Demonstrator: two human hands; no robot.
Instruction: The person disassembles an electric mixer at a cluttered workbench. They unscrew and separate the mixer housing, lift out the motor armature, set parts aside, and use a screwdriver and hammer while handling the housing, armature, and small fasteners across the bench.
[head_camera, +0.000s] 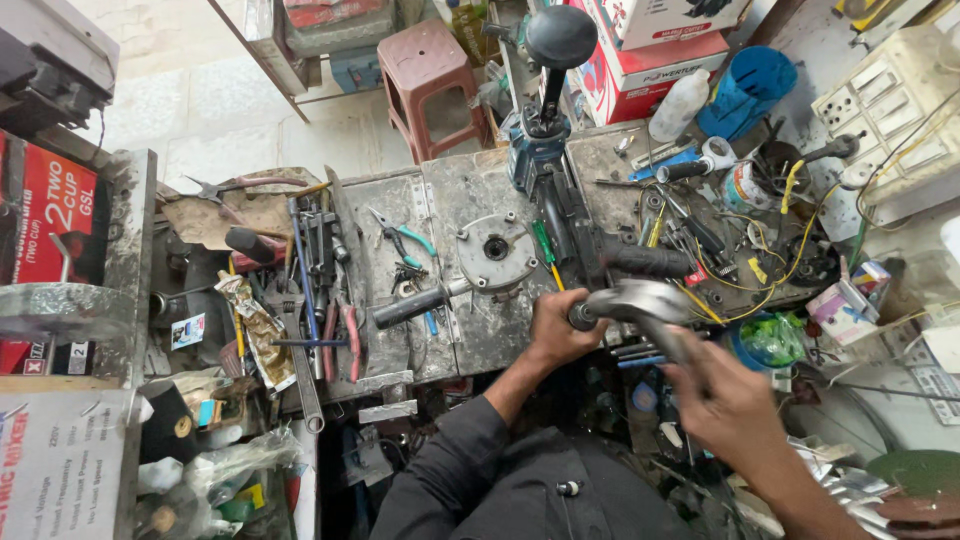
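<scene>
Spanning both hands, the metal part (640, 300) sits clenched in left grip (555, 325); right grip (725, 400) closed, blurred.

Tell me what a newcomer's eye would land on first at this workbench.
First, the two hands at the bench's near edge: the left hand grips the black end of a curved shiny metal part, while the right hand is blurred just below it. Next, the round grey metal cover lying mid-bench, then the black-knobbed machine standing at the far edge among tangled yellow wires.
</scene>
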